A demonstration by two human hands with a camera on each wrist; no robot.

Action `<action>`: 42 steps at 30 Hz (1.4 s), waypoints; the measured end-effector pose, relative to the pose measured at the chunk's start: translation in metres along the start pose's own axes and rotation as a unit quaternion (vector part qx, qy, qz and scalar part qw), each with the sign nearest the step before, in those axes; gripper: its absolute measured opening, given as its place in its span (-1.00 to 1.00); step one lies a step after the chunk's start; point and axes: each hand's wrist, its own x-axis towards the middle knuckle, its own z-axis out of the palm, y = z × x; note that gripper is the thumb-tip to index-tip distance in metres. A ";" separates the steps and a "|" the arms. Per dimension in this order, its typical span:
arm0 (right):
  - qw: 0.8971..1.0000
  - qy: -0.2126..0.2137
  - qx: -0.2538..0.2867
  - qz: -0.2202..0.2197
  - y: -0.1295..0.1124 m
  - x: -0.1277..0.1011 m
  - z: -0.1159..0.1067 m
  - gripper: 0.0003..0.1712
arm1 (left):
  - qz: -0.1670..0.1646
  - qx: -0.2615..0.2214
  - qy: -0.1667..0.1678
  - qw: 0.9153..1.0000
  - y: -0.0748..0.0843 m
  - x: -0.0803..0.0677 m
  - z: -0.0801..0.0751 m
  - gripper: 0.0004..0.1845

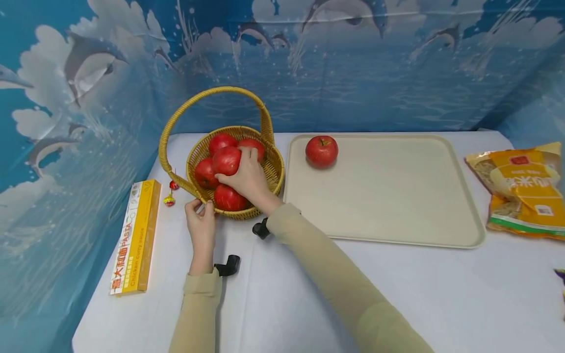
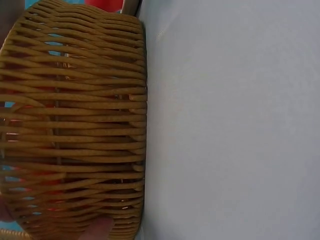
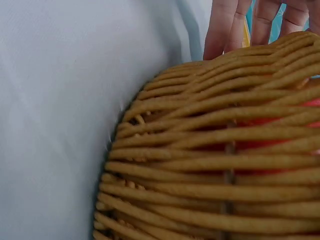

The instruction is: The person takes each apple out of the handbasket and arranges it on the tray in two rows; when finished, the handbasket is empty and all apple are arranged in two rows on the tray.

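A yellow wicker basket [image 1: 277, 164] with a tall arched handle holds several red apples. My right hand [image 1: 252, 182] reaches over its near right rim and grips one red apple [image 1: 227, 161], which sits above the others; the palm side is hidden. At the near left, by the foot of the handle, my left hand [image 1: 201, 226] holds the basket's rim between thumb and fingers. The woven wall [image 2: 85, 125] fills much of the left wrist view, with a thumb tip at the bottom. In the right wrist view, left-hand fingers [image 3: 220, 30] show beyond the wickerwork.
To the right of the basket lies a beige tray [image 1: 384, 206] with one apple [image 1: 321, 152] at its back left. A yellow pasta box [image 1: 137, 238] and two lollipops [image 1: 169, 200] are on the left. An orange food bag [image 1: 525, 191] lies at the far right.
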 end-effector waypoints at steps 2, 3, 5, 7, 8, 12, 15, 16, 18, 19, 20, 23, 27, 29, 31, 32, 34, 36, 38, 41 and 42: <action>1.000 0.009 0.014 0.007 0.001 0.001 -0.002 -0.05 | 0.001 0.000 -0.004 1.000 0.001 0.001 0.002 -0.53; 0.999 0.011 0.027 0.014 0.002 0.001 -0.004 -0.07 | 0.003 -0.001 -0.006 1.000 0.001 0.001 0.004 -0.54; 0.997 0.010 0.062 0.039 0.004 0.001 -0.009 -0.08 | 0.007 0.000 -0.009 1.000 0.002 0.002 0.006 -0.54; 0.992 -0.004 0.108 0.070 0.007 0.002 -0.017 -0.08 | 0.010 -0.002 -0.012 1.000 0.002 0.002 0.007 -0.54; 0.988 -0.013 0.129 0.085 0.009 0.002 -0.023 -0.08 | 0.011 -0.001 -0.011 1.000 0.002 0.002 0.008 -0.54; 0.974 -0.054 0.186 0.116 0.019 0.003 -0.051 -0.10 | 0.010 0.006 -0.009 1.000 0.003 0.001 0.008 -0.55; 0.969 -0.069 0.211 0.110 0.029 -0.003 -0.078 -0.14 | 0.007 0.011 -0.010 1.000 0.004 0.001 0.007 -0.54; 0.967 -0.070 0.222 0.108 0.033 -0.006 -0.088 -0.16 | 0.006 0.011 -0.010 1.000 0.004 0.001 0.006 -0.54; 0.962 -0.068 0.242 0.109 0.041 -0.014 -0.109 -0.19 | 0.005 0.015 -0.010 1.000 0.004 0.000 0.004 -0.54; 0.958 -0.064 0.256 0.109 0.045 -0.017 -0.120 -0.21 | 0.005 0.016 -0.009 1.000 0.004 0.000 0.004 -0.54; 0.957 -0.056 0.264 0.110 0.051 -0.021 -0.131 -0.23 | 0.005 0.016 -0.009 1.000 0.004 0.000 0.003 -0.54; 0.952 -0.025 0.282 0.117 0.073 -0.030 -0.166 -0.27 | 0.004 0.021 -0.006 1.000 0.003 -0.001 0.001 -0.53; 0.944 0.015 0.298 0.141 0.114 -0.034 -0.206 -0.26 | 0.005 0.022 -0.009 1.000 0.001 -0.002 -0.001 -0.53; 0.937 0.027 0.305 0.168 0.134 -0.033 -0.220 -0.21 | 0.007 0.023 -0.009 1.000 0.000 -0.002 -0.002 -0.53; 0.933 0.035 0.294 0.203 0.153 -0.032 -0.228 -0.14 | 0.010 0.022 -0.007 1.000 -0.001 -0.003 -0.002 -0.53; 0.933 0.038 0.282 0.219 0.162 -0.032 -0.230 -0.11 | 0.012 0.023 -0.006 1.000 -0.001 -0.003 -0.002 -0.54; 0.933 0.044 0.256 0.250 0.178 -0.031 -0.231 -0.06 | 0.014 0.021 -0.006 1.000 -0.001 -0.004 -0.003 -0.54; 0.937 0.043 0.215 0.273 0.191 -0.030 -0.228 -0.03 | 0.014 0.019 -0.007 1.000 -0.001 -0.004 -0.003 -0.54; 0.940 0.041 0.181 0.287 0.202 -0.028 -0.226 -0.02 | 0.014 0.017 -0.007 1.000 0.000 -0.005 -0.004 -0.54; 0.943 0.038 0.143 0.298 0.210 -0.025 -0.223 -0.01 | 0.015 0.015 -0.008 1.000 0.000 -0.004 -0.005 -0.55; 0.943 0.040 0.138 0.299 0.210 -0.024 -0.222 -0.02 | 0.016 0.017 -0.007 1.000 0.000 -0.004 -0.005 -0.55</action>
